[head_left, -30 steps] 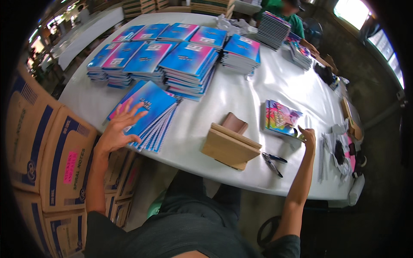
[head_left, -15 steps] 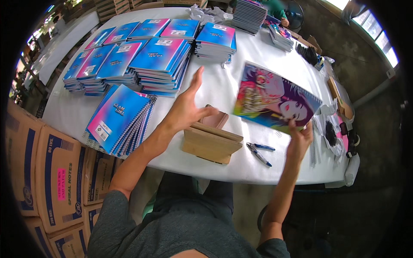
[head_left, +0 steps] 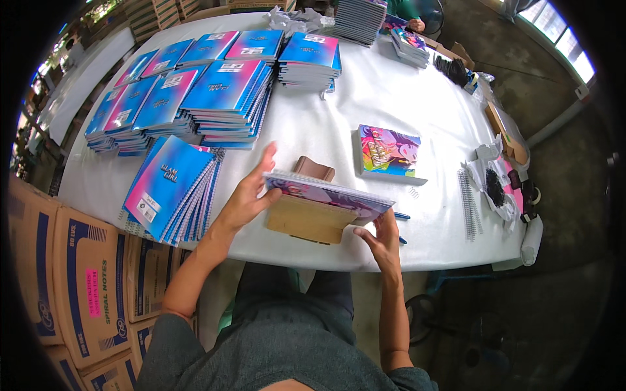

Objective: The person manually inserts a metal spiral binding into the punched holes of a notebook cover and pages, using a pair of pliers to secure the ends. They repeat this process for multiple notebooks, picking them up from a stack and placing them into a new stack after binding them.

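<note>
A spiral notebook (head_left: 326, 193) with a colourful printed cover stands tilted on edge, its coil along the top, at a wooden stand (head_left: 303, 220). My left hand (head_left: 246, 199) is at its left end, thumb over the front and fingers stretched up behind. At the right end, my right hand (head_left: 383, 240) has its fingers on the notebook and its thumb lower down, in front of the stand. A brown block (head_left: 314, 169) shows behind the notebook. Two blue pens (head_left: 402, 216) are partly hidden by my right hand. Beyond lies a stack of matching colourful covers (head_left: 391, 151).
Piles of blue-and-pink notebooks (head_left: 225, 88) fill the table's left side, with a fanned pile (head_left: 171, 186) nearer me. Wire coils (head_left: 469, 205) and a plastic bag of black coils (head_left: 494, 186) lie right. Cartons (head_left: 91, 280) stand lower left. Another person's hand (head_left: 415, 25) shows far back.
My right hand has brought the notebook left and nearer, tipping it up at the stand. My left hand has moved to its left end. The stack of colourful covers is now in sight.
</note>
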`<state>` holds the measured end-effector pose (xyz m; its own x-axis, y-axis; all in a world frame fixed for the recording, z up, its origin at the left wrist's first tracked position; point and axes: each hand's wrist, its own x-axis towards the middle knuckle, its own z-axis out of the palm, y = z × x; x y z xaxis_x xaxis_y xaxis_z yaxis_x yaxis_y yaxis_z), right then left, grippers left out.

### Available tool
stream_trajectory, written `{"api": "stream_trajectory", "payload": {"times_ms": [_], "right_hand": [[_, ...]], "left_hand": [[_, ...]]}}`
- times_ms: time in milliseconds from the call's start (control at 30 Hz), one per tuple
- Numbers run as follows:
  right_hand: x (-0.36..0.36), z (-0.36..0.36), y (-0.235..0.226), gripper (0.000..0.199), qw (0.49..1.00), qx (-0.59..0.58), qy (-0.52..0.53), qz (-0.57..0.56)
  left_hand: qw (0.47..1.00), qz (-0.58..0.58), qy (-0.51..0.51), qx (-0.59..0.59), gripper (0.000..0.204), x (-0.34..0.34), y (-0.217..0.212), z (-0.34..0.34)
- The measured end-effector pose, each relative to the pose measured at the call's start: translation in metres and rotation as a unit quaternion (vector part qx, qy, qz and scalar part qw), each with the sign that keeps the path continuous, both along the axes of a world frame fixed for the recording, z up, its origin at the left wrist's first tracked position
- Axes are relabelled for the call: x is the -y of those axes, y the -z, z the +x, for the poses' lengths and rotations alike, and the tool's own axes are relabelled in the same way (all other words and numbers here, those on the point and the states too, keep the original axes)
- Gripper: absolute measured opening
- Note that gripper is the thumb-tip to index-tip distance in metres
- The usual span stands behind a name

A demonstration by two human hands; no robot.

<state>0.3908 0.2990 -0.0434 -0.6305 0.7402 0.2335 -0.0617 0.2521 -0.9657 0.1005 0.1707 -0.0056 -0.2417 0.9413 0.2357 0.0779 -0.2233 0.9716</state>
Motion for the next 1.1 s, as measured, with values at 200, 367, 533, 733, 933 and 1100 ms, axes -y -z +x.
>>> {"api": "stream_trajectory", "payload": {"times_ms": [200,367,533,733,933,1100], "right_hand": [[0.019,-0.009,0.016,0.089,0.999,0.041,-0.015,0.020],[-0.134,0.066,-0.009,0.045,0.902,0.149,0.259,0.313],[-0.268,0.151,0.009,0.026,0.648,0.460,0.512,0.326],[-0.291,0.171,0.033,0.021,0.640,0.516,0.432,0.371],[-0.278,0.166,-0.002,0.017,0.681,0.400,0.410,0.456],[-0.259,0.157,-0.035,0.017,0.752,0.347,0.344,0.443]], "left_hand": [[0.998,0.013,-0.043,0.039,0.113,-0.003,0.024,0.031],[0.989,0.022,-0.140,0.038,0.114,0.019,0.014,0.006],[0.976,0.036,-0.213,-0.006,0.107,0.033,-0.008,-0.005],[0.970,0.028,-0.240,-0.021,0.089,0.043,-0.018,-0.001],[0.955,0.080,-0.223,-0.180,0.077,0.019,-0.052,0.016],[0.908,0.113,-0.150,-0.374,0.077,-0.019,-0.072,0.061]]}}
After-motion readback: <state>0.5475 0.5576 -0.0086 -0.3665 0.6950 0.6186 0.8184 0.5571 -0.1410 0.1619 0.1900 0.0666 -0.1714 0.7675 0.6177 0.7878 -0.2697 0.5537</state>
